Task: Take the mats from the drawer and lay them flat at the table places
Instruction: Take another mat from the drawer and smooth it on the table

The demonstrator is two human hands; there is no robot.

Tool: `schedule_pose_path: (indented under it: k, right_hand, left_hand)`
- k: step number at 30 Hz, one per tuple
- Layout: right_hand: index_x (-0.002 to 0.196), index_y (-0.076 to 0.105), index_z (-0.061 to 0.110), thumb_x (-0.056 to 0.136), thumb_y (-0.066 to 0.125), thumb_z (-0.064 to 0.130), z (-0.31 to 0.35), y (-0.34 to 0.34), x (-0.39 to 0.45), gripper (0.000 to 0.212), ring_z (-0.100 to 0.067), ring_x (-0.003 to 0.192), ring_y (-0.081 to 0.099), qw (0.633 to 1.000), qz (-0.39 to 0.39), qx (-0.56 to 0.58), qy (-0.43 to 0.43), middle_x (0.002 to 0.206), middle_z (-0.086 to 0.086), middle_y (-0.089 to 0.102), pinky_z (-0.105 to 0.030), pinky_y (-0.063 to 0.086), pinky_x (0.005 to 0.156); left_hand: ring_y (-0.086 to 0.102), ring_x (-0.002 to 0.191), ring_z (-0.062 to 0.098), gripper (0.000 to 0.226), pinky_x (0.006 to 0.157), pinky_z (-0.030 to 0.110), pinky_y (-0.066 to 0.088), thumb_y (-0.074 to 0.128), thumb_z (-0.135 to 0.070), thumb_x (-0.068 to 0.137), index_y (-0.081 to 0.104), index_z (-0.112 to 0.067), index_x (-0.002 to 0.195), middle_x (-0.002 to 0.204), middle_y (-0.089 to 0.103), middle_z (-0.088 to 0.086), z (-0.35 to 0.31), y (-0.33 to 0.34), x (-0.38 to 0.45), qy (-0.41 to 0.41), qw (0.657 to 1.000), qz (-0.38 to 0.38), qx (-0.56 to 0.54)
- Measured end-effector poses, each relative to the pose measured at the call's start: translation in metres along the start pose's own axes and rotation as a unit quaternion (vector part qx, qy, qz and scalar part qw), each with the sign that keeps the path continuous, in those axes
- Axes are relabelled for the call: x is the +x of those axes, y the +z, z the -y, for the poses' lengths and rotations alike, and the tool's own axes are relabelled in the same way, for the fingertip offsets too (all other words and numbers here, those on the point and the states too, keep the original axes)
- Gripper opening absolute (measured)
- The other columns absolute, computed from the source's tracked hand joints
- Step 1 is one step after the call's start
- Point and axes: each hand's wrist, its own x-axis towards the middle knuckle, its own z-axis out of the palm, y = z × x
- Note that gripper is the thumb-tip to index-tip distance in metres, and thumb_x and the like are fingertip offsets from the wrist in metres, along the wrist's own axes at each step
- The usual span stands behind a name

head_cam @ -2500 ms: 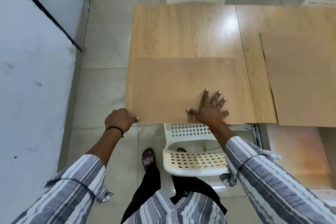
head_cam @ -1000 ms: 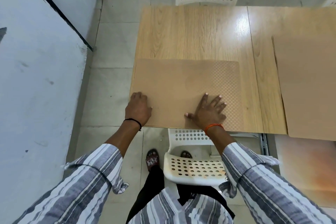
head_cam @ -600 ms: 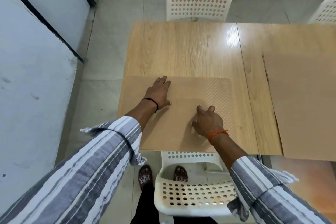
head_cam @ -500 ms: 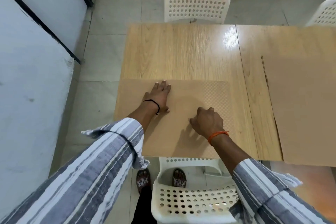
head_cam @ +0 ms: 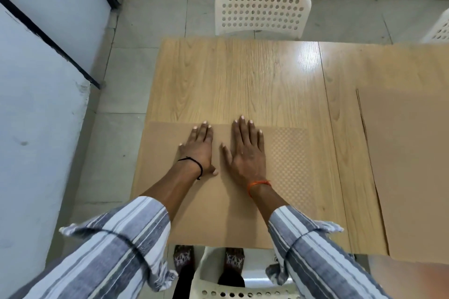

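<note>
Two mats are in view. The near mat [head_cam: 213, 201] lies flat at the surface's [head_cam: 243, 80] near-left corner, its left side overhanging the left edge. Both hands rest palm-down on it, side by side, just apart. The left hand [head_cam: 200, 150] and right hand [head_cam: 246, 150] have fingers [head_cam: 243, 128] straight and released, grasping nothing; the fingertips reach the mat's far edge, the right ones slightly past it onto bare wood. The second mat [head_cam: 408, 165] lies flat toward the surface's right edge, well apart. Three white perforated chairs are partly visible: one far chair [head_cam: 262, 12], one at the near edge, one at the far right.
</note>
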Motion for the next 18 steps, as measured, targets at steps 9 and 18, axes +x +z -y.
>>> schedule_pose_path:
  k: [9,18]
  right_hand:
    - [0.157,0.010,0.017,0.097,0.029,0.060,-0.056,-0.015,0.000,0.077,-0.023,0.153,0.002,0.998,-0.025,-0.023,0.051,0.166,-0.002,0.005,-0.044,0.007,0.124]
    - [0.158,0.007,0.017,0.098,0.024,0.056,-0.099,-0.032,-0.020,0.073,-0.017,0.153,-0.002,0.997,-0.034,-0.022,0.071,0.166,0.001,0.003,-0.039,0.004,0.124]
  left_hand:
    - [-0.018,0.149,0.019,0.097,0.118,0.057,0.006,0.043,-0.063,0.090,-0.018,-0.021,0.153,0.159,-0.027,-0.005,0.006,0.020,-0.002,0.021,0.997,-0.072,-0.015]
    - [0.001,0.151,0.019,0.082,0.117,0.058,0.005,0.023,-0.067,0.091,0.005,-0.021,0.156,0.164,-0.002,-0.004,0.004,0.066,0.005,0.020,0.959,-0.280,-0.042]
